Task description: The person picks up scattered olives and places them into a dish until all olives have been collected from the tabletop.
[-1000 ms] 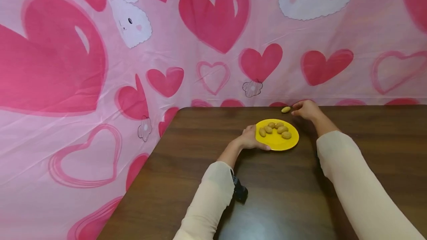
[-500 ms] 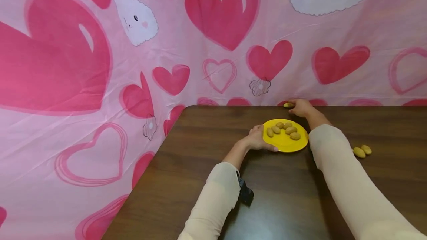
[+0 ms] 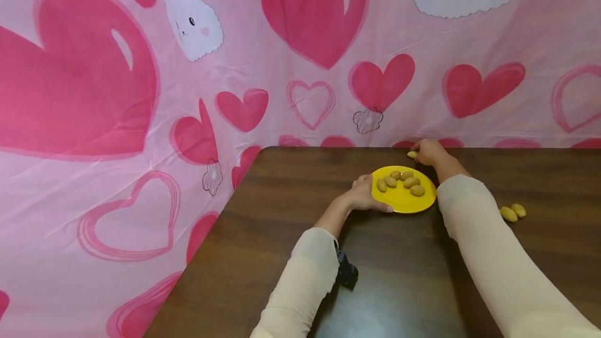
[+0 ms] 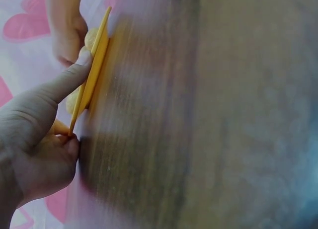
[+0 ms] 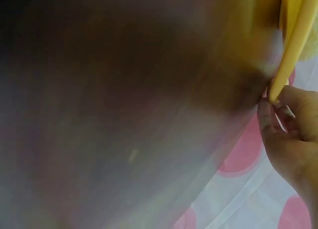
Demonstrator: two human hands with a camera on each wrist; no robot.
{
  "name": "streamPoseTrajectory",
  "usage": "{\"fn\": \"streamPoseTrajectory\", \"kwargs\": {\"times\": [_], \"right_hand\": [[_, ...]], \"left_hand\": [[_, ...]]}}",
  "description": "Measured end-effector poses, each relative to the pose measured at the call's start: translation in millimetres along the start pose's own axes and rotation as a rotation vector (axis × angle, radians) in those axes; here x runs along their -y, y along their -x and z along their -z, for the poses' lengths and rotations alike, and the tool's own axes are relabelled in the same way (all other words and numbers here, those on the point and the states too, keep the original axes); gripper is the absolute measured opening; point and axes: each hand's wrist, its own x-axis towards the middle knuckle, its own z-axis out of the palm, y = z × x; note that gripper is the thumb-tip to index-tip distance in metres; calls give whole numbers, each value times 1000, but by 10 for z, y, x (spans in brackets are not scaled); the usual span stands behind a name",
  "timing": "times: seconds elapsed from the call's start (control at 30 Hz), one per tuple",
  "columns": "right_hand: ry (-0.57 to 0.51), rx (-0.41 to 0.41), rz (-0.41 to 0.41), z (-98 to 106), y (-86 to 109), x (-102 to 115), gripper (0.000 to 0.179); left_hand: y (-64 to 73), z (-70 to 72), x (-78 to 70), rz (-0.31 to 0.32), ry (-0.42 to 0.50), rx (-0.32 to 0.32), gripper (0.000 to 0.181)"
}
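Note:
My left hand (image 3: 362,195) grips the left rim of a yellow plate (image 3: 405,204), its thumb (image 4: 69,81) over the top and fingers below. Several small tan potatoes (image 3: 411,182) lie on the plate, mostly toward its far half. Behind the plate, by the table's far edge, my right hand (image 3: 429,152) pinches one small yellowish potato (image 3: 412,155) at its fingertips. In the right wrist view the plate's rim (image 5: 294,42) crosses in front of the right hand's fingertips and hides what they hold.
Two more small potatoes (image 3: 509,214) lie on the brown wooden table (image 3: 389,275), just right of my right sleeve (image 3: 469,207). A pink cloth with hearts (image 3: 314,25) hangs behind and left of the table. A black wrist camera (image 3: 346,271) sits under the left sleeve.
My right hand has reached the lone potato at the far edge, taken hold of it and drawn it slightly nearer. The view has shifted, bringing two potatoes at right into sight. Left hand keeps its grip.

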Motion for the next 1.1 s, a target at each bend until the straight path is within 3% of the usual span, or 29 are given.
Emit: {"fn": "streamPoseTrajectory", "kwargs": {"times": [0.23,0.43,0.63,0.87,1.1], "right_hand": [[-142,-58,-34,67,127,-112,29],[-234,-85,-6,149,233,-109,31],[-259,-88,17,227,316,-78,32],[-282,-147,59,311,430,29,29],[-302,-124,104,308,535,136,30]], "left_hand": [[16,4,-14,-2,1,11,103],[14,30,-21,-26,6,3,103],[-29,18,-7,-35,-4,6,103],[-28,49,-28,-30,-6,18,103],[-24,47,5,-16,-6,23,104]]}}
